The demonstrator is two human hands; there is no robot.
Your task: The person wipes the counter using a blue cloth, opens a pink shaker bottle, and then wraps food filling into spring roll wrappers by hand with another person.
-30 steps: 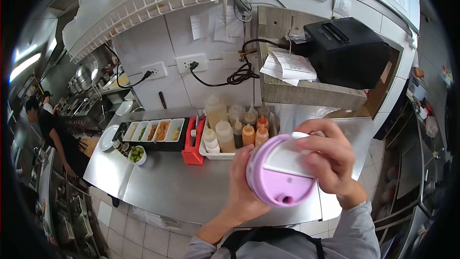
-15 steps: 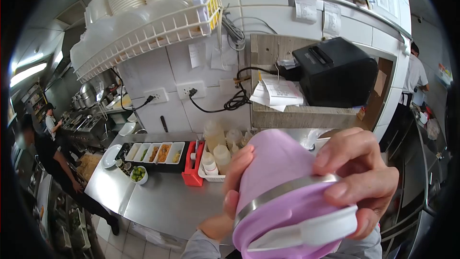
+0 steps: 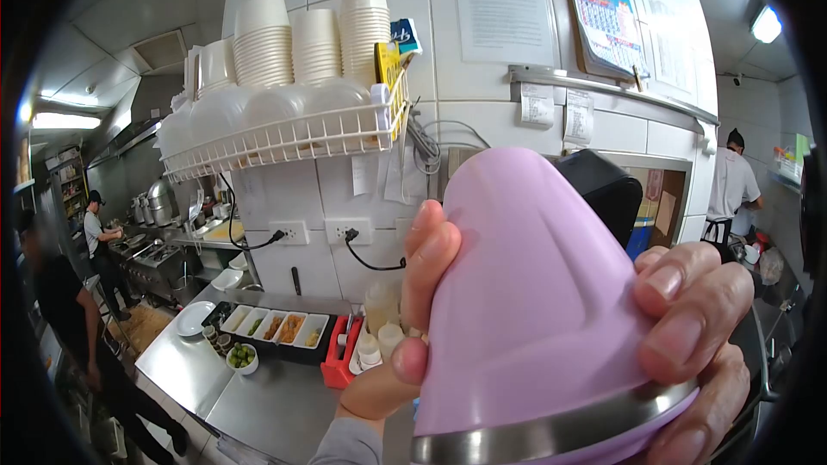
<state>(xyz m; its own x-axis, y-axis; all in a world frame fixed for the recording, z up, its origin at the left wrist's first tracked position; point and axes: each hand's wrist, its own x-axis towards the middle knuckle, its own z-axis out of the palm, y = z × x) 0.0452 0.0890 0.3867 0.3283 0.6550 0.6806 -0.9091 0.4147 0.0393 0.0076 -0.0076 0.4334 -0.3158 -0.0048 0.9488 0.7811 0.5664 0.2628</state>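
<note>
A lilac tumbler (image 3: pixel 525 310) with a steel band (image 3: pixel 551 435) round its lid end fills the centre right of the head view. It is tipped over, with its narrow base up and its lid end toward me at the bottom edge. My left hand (image 3: pixel 422 284) is wrapped round its left side, fingers and thumb pressed on the wall. My right hand (image 3: pixel 698 336) grips its right side near the band. Most of the lid is out of frame. Behind the tumbler, a black printer (image 3: pixel 607 194) is partly hidden.
A steel counter (image 3: pixel 276 409) carries a tray of toppings (image 3: pixel 276 327), a bowl of green limes (image 3: pixel 243 358), a red holder (image 3: pixel 342 353) and squeeze bottles (image 3: pixel 379 340). Above hangs a wire rack (image 3: pixel 284 139) of stacked cups. Other people stand at left and at far right.
The tumbler has come up higher and turned, so its side wall now faces me and the lid with its white handle has gone from sight. My view has tilted upward.
</note>
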